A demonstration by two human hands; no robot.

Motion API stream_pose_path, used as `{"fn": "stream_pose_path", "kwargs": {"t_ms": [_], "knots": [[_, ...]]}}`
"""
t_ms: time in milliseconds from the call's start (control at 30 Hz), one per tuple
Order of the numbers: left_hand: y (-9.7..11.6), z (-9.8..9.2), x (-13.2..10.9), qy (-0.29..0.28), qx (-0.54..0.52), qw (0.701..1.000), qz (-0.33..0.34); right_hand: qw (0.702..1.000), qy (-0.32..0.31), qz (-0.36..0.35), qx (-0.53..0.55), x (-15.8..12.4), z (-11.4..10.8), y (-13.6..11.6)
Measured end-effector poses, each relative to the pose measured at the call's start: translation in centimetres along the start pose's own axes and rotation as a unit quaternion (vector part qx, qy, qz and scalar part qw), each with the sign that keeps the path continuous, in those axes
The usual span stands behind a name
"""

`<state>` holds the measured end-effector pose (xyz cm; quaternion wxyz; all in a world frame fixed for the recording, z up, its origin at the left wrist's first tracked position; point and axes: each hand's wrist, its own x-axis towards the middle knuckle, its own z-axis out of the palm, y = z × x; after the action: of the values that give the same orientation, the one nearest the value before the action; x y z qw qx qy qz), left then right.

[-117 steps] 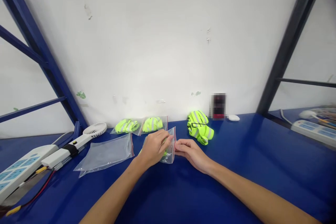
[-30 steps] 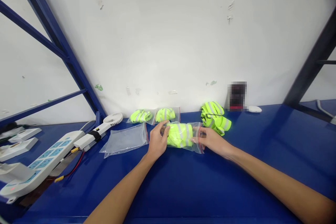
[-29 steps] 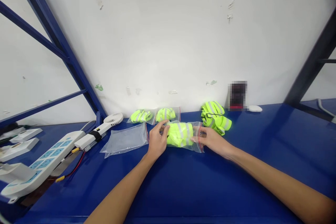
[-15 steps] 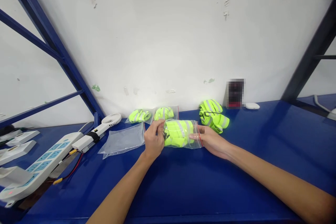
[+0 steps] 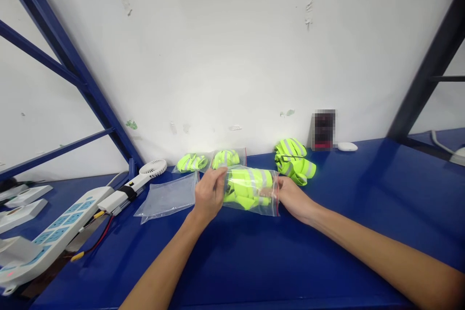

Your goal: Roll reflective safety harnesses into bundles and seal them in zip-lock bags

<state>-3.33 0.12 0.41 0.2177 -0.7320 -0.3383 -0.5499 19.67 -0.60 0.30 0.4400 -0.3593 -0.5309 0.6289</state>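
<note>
Between my hands is a clear zip bag (image 5: 268,209) with a red strip along its right end. Inside it lies a folded neon-yellow reflective vest (image 5: 241,186) with silver bands. My left hand (image 5: 210,191) is closed on the bag's left end, thumb uppermost. At the red-strip end, my right hand (image 5: 296,198) grips the bag's edge, and some of its fingers show through the plastic. Whether those fingers are within the bag or behind it, I cannot tell. Left of my left hand, flat clear bags (image 5: 169,196) lie on the blue table (image 5: 232,261).
Two bagged neon bundles (image 5: 191,162) (image 5: 225,158) lie by the wall. A loose neon bundle (image 5: 295,161) is further right, near a blurred dark box (image 5: 323,130) and a white rounded object (image 5: 348,147). Leftward are a small fan (image 5: 153,168), wires and a power strip (image 5: 58,232).
My right thumb has shifted from over the bag's face to its red-strip edge, and fingers now show through the plastic. That end of the bag hangs slightly lower. My left hand keeps its grip.
</note>
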Motion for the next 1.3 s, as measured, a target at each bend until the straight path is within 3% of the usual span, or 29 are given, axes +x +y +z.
{"fn": "stream_pose_path", "kwargs": {"t_ms": [200, 300, 367, 500, 600, 733, 867, 967, 1067, 1133, 1200, 1300], "knots": [[-1.3, -0.9, 1.9, -0.019, 0.053, 0.998, -0.037, 0.994, 0.062, -0.087, -0.018, 0.6, 0.4, -0.4], [-2.1, -2.1, 2.4, -0.032, 0.110, 0.993, -0.039, 0.986, 0.118, -0.118, -0.028, 1.3, -0.8, -0.3], [-2.9, -3.8, 2.5, -0.048, 0.151, 0.986, -0.051, 0.984, 0.147, -0.099, 0.003, 1.8, -2.2, -0.6], [-4.9, -8.6, 2.6, -0.043, 0.197, 0.962, -0.186, 0.980, 0.163, -0.073, 0.085, 2.4, -4.1, -2.2], [-6.3, -11.7, 2.4, -0.059, 0.214, 0.926, -0.306, 0.976, 0.191, -0.079, 0.068, 3.3, -3.9, -4.0], [-8.4, -13.5, 0.8, -0.151, 0.241, 0.875, -0.392, 0.976, 0.196, -0.081, -0.048, 6.4, -3.5, -6.1], [-10.0, -13.6, -2.1, -0.290, 0.233, 0.850, -0.373, 0.968, 0.192, -0.024, -0.160, 10.6, -3.9, -6.7], [-9.1, -13.6, -3.4, -0.296, 0.296, 0.845, -0.333, 0.923, 0.191, 0.021, -0.333, 12.8, -4.3, -6.2], [-6.5, -14.0, -3.2, -0.239, 0.337, 0.865, -0.284, 0.825, 0.153, 0.048, -0.541, 13.8, -4.5, -5.6], [-4.9, -14.2, -2.7, -0.220, 0.337, 0.879, -0.257, 0.769, 0.132, 0.045, -0.624, 14.2, -4.6, -5.4], [-4.1, -14.2, -2.3, -0.238, 0.346, 0.875, -0.243, 0.739, 0.122, 0.034, -0.662, 14.6, -4.6, -5.2], [-4.6, -14.0, -2.6, -0.315, 0.341, 0.855, -0.233, 0.712, 0.112, 0.004, -0.693, 14.8, -4.6, -5.2]]}}
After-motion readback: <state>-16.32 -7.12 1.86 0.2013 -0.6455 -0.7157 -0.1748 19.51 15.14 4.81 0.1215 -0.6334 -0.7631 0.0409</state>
